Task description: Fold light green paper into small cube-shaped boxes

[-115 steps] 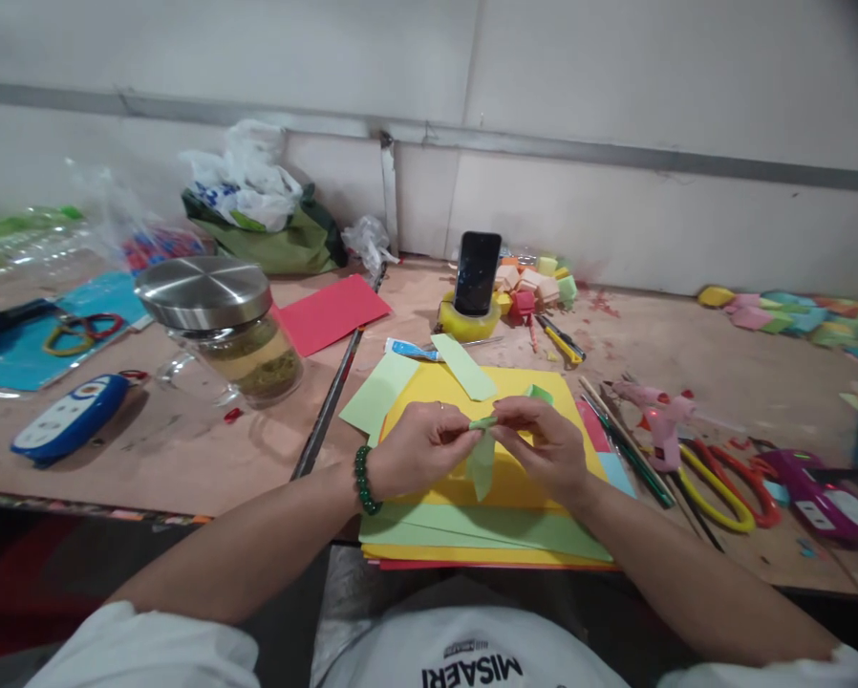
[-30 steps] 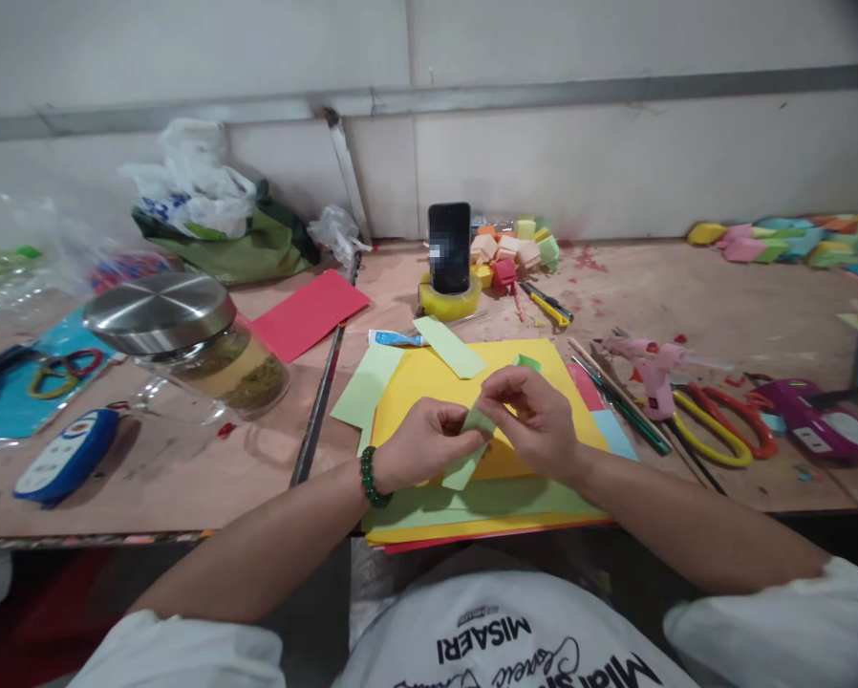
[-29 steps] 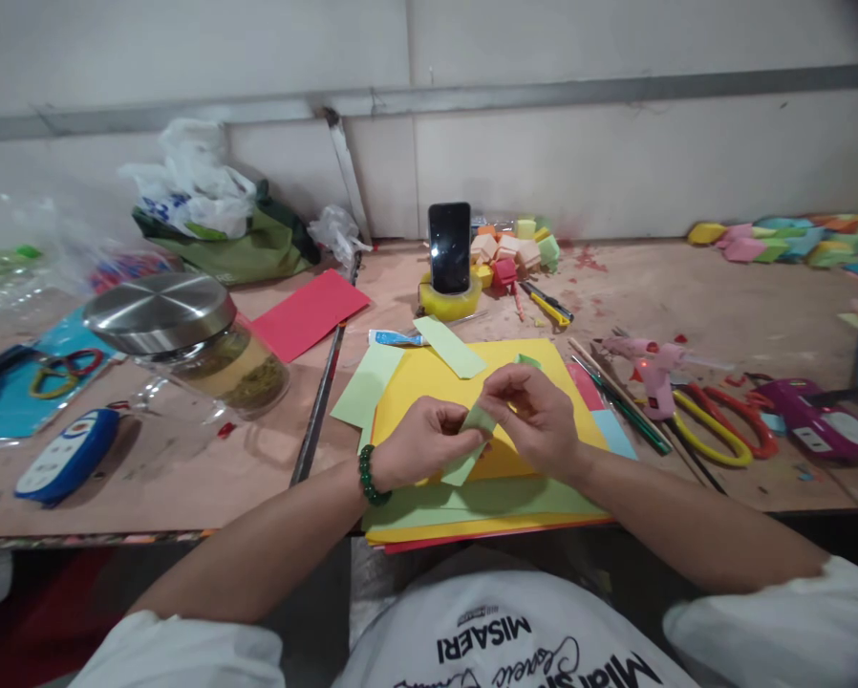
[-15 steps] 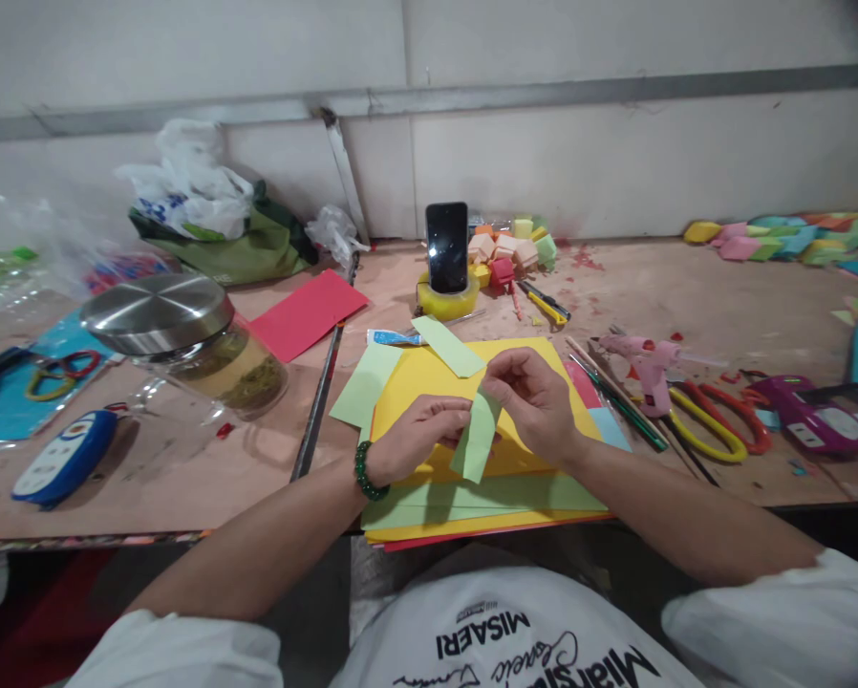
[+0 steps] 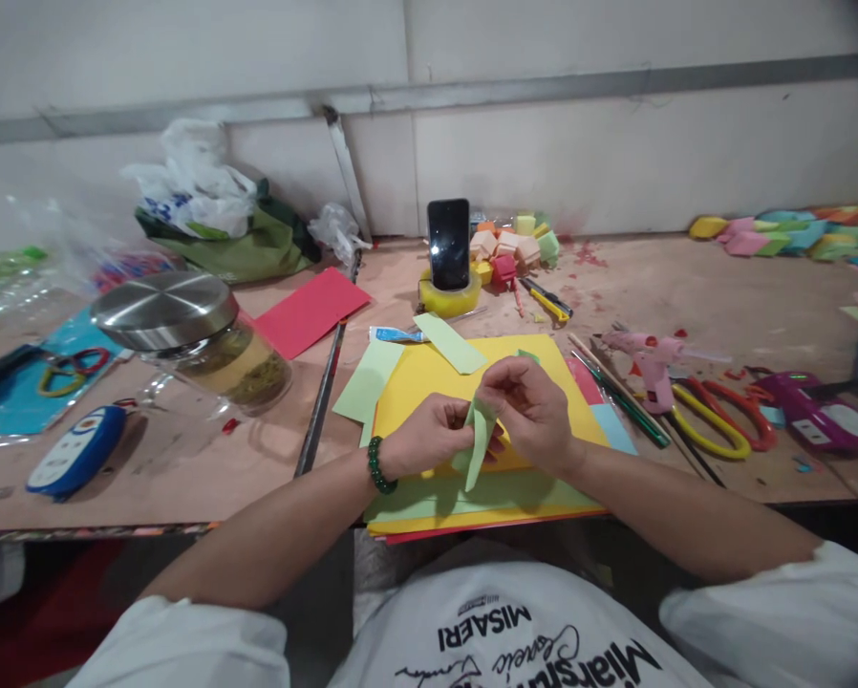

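Observation:
A light green paper strip [image 5: 480,442] is held between both hands above the yellow sheets [image 5: 411,387]. My left hand [image 5: 433,435] pinches its left side, fingers pressed together; a dark green bead bracelet circles that wrist. My right hand [image 5: 533,411] grips the strip's upper end between thumb and fingers. The strip is bent, its lower end hanging toward me. Beyond the hands, another light green strip [image 5: 449,342] lies on the yellow sheet. Under the yellow paper, light green sheets [image 5: 486,506] show at the front edge.
A phone [image 5: 449,244] stands in a yellow tape roll [image 5: 450,296]. Left are a lidded glass jar [image 5: 239,368], red paper [image 5: 312,311] and a blue-white device [image 5: 77,451]. Right are a pink glue gun [image 5: 656,368], scissors [image 5: 716,425] and a purple device [image 5: 820,413]. Folded paper pieces [image 5: 507,250] lie behind.
The green strip has been turned and bent, showing a narrower side. My left hand's fingers have curled closer around it, and the right hand has shifted slightly. The view has moved a little.

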Demonstrator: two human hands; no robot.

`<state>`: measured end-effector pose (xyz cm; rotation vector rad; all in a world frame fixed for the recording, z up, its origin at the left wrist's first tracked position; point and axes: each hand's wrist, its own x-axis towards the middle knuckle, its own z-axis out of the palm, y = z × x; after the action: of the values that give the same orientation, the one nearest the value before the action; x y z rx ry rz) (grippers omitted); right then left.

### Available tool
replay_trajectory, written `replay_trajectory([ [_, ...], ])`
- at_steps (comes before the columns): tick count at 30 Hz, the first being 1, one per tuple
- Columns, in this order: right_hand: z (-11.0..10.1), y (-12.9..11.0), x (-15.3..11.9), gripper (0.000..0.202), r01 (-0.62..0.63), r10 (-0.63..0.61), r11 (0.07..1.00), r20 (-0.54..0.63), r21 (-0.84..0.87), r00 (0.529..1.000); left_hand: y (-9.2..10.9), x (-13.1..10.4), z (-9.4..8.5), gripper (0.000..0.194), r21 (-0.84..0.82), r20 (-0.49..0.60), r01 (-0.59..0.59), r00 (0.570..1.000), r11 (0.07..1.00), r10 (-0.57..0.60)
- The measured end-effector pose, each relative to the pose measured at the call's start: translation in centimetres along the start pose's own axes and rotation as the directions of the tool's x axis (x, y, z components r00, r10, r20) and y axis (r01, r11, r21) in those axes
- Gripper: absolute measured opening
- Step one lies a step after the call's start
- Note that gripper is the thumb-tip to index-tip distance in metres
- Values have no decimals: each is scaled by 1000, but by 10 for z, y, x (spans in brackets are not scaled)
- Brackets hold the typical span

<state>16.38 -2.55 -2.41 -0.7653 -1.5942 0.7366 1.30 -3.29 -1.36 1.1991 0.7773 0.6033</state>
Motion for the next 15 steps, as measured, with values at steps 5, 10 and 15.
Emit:
replay_trajectory([
  [5, -2, 0, 3, 12, -34, 39, 998, -71, 61, 997, 1, -3, -2, 31, 27, 26, 81, 996, 996, -81],
  [10, -6, -1, 8, 12, -47, 54, 997, -103, 65, 993, -1, -4, -3, 23, 69, 18, 85, 996, 994, -87],
  [15, -10, 2, 15, 14, -62, 71, 996, -182, 56, 981, -8, -4, -4, 14, 102, 18, 82, 996, 991, -84],
])
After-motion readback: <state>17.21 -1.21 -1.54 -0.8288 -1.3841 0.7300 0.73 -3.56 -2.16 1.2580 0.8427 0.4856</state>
